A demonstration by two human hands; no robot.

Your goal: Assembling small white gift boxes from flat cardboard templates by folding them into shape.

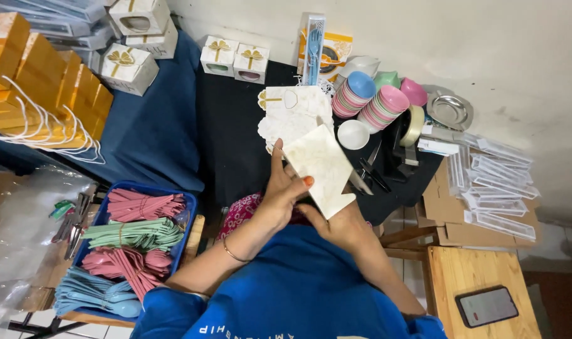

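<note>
Dark cloth-covered tabletop [235,150] lies ahead of both hands, away from the body. Blue plastic tray [188,216] of bundled pink, green and blue plastic cutlery sits off to the left of the left hand; row of orange paper bags [44,88] further left and beyond.

Flat white marbled cardboard box blank [320,169] is held right between the hands, just above them, its long axis running diagonally from upper left to lower right. Left hand [279,194] is on its left edge, fingers flat along the card, thumb across the face. Right hand [342,226] is under the lower right corner, mostly hidden by the card, so its grip can't be told. Both touch it; neither is clearly nearer.

Stack of more white die-cut blanks [289,110] lies just beyond the held one. Stacked small pastel plastic bowls [374,100] are ahead and right.
</note>
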